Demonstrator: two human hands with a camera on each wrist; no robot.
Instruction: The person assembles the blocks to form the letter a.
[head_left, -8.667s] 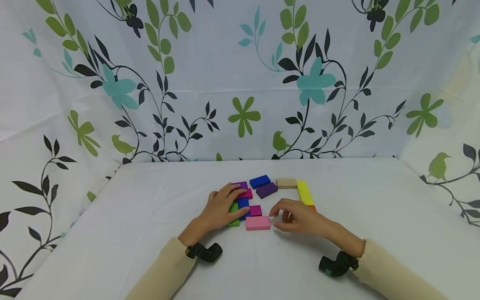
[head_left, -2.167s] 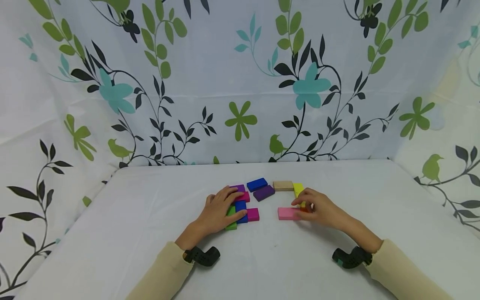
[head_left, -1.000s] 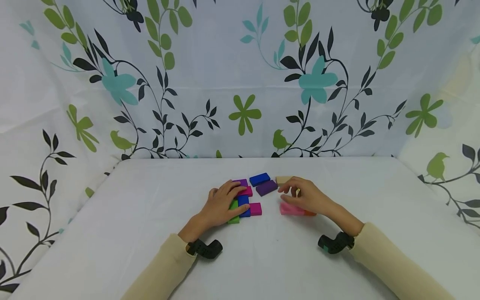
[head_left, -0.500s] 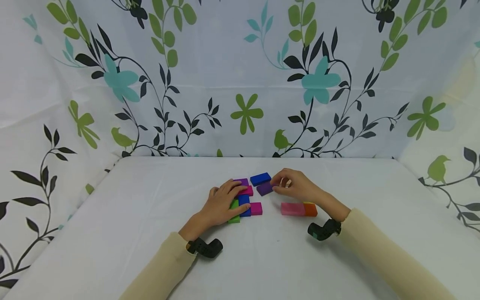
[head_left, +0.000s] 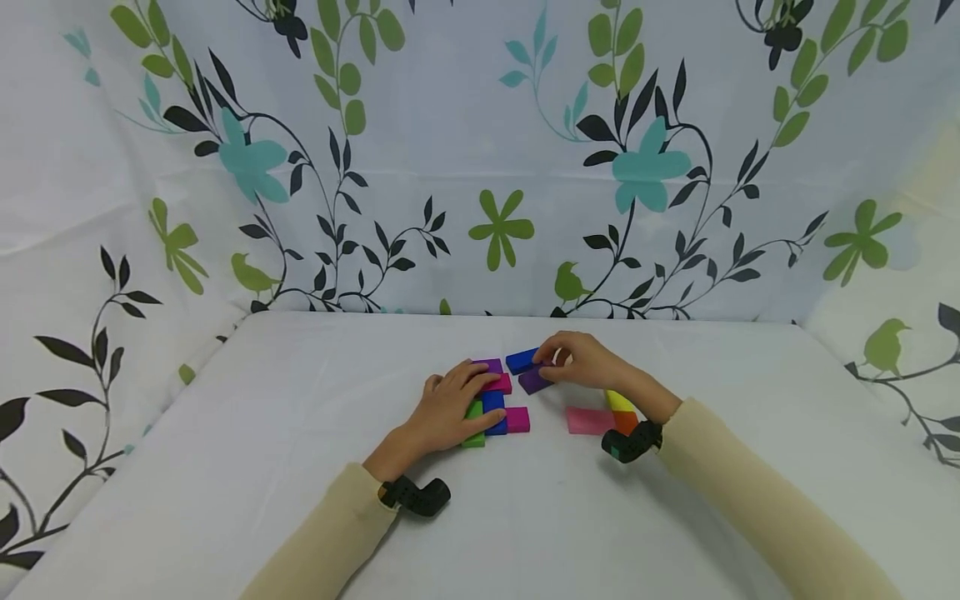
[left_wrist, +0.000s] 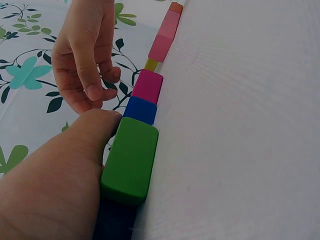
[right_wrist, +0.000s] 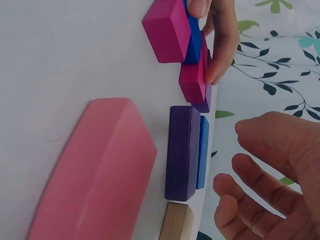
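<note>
Since the earliest frame, the pink block (head_left: 589, 422) has gone from the left group to the side of the orange block (head_left: 627, 423), and the right hand (head_left: 587, 361) has moved away from it, farther back and to the left. The left hand (head_left: 444, 407) stays where it was, its fingers spread and resting on the left group, with the magenta block (head_left: 501, 382) beneath the fingertips.

Now the important relation is between the right hand and the dark purple block (head_left: 532, 382). This block lies on the table (head_left: 525, 517), just below and to the left of the right hand. Its long axis runs slantwise — the left end is nearer to the person, the right end farther — and the blue block (head_left: 521, 361) lies just behind it, almost parallel. In the right wrist view, the wooden block (right_wrist: 177, 221) is just beside its right end.

Clearly the right hand is nearer. Its fingers are loosely bent, thumb and fingertips apart — nothing seems to be held between them. Whether a fingertip touches the purple block, I cannot tell.
</note>
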